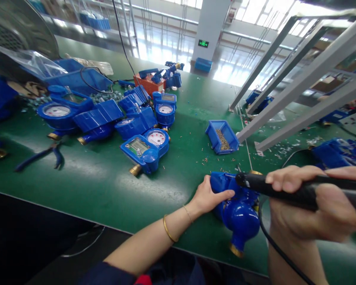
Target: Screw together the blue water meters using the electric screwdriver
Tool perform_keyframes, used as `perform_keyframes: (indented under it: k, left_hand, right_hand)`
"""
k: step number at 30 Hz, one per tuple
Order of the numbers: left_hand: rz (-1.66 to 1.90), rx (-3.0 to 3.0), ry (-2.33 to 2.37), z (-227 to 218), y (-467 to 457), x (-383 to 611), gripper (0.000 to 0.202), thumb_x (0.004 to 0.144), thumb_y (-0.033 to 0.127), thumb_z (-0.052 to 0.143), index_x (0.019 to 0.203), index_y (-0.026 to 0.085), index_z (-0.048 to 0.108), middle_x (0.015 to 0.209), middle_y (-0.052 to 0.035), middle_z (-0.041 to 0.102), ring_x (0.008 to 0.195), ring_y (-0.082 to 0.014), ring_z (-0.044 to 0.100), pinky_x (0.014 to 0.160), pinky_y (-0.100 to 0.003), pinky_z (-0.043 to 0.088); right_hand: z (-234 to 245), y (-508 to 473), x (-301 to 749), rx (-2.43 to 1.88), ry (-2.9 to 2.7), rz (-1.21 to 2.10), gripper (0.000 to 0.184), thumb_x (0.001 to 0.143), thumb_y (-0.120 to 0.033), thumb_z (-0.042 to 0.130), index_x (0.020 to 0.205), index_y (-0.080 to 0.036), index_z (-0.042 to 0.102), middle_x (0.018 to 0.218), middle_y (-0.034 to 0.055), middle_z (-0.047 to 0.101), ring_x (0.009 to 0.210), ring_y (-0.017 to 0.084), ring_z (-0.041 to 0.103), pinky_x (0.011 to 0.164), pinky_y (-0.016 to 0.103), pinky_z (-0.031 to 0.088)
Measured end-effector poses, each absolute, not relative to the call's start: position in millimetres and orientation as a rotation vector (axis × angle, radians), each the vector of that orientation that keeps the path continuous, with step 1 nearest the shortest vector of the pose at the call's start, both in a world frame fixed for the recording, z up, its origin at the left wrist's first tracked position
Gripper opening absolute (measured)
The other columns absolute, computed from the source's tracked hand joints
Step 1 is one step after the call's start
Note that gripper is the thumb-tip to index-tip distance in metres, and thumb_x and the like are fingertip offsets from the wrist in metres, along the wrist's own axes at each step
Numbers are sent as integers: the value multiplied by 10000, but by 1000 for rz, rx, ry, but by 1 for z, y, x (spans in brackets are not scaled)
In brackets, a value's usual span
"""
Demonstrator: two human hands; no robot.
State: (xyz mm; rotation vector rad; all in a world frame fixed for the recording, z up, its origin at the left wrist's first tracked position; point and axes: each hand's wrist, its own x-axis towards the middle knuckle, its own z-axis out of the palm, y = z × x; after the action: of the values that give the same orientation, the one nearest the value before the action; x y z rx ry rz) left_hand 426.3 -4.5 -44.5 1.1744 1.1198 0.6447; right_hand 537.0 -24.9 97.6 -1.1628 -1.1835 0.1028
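Note:
A blue water meter (239,213) with brass fittings lies on its side near the front edge of the green table (101,186). My left hand (209,196) grips its upper left part, thumb laid across the body. My right hand (311,202) is wrapped round a black electric screwdriver (284,188), held nearly level, its tip pointing left over the top of the meter. A black cable (277,247) hangs from the tool.
Several blue water meters (145,148) are heaped at the table's middle left. A small blue bin of screws (222,136) stands behind the held meter, loose screws scattered round it. Blue-handled pliers (43,155) lie at left. Grey metal frame bars (299,85) slant across the right.

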Motion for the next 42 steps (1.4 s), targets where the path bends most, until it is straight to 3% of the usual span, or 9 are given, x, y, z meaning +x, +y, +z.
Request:
perform_keyframes:
  k: [3,12,18,24,34,38,42]
  left_hand:
    - [673,1165,1106,-49,-5,427,734,623,711,845,1040,191,538,1116,-128,673,1050,-363,634,913,-477,488]
    - [784,1074,1073,-56,-6,430,722,570,623,937,1042,200,591,1049,-82,688,1018,-311,635,913,-416,512]
    - [817,1087,1058,-56,-8,430,715,592,632,925,1049,194,593,996,-73,671,942,-278,627,895,-410,510]
    - [794,1149,1111,-54,-9,429,667,620,622,915,1005,193,579,947,-49,661,875,-243,608,805,-363,509]
    - [765,1175,1126,-49,-8,427,664,623,610,914,989,199,543,963,-41,647,877,-234,593,713,-316,440]
    - [746,1173,1111,-47,-7,426,666,626,607,907,995,199,532,946,-32,633,876,-236,588,713,-321,406]
    - [758,1170,1097,-48,-5,426,696,605,617,913,1013,198,537,931,-27,622,852,-230,574,691,-321,389]
  right_hand:
    - [91,-11,533,-981,-1140,205,323,690,-270,580,965,-286,411,575,-86,477,452,164,466,521,357,483]
    - [81,-9,534,-923,-1198,417,281,738,-160,664,948,-244,497,632,-68,576,497,150,526,601,350,523]
    - [78,-7,524,-981,-1079,145,299,692,-205,628,935,-272,467,607,-87,506,473,160,479,560,371,512]
    - [72,-2,533,-910,-1129,279,345,659,-158,618,949,-258,458,591,-112,529,440,133,470,506,322,483]
    - [63,1,525,-786,-1076,50,350,724,-153,698,1055,-213,600,652,-74,605,469,161,532,513,355,512]
    - [71,1,548,-652,-1254,407,406,712,-114,673,1090,-241,597,636,-67,587,467,160,506,525,345,496]
    - [81,5,572,-540,-1559,875,260,733,-187,694,974,-209,598,559,-64,539,442,142,506,514,321,462]
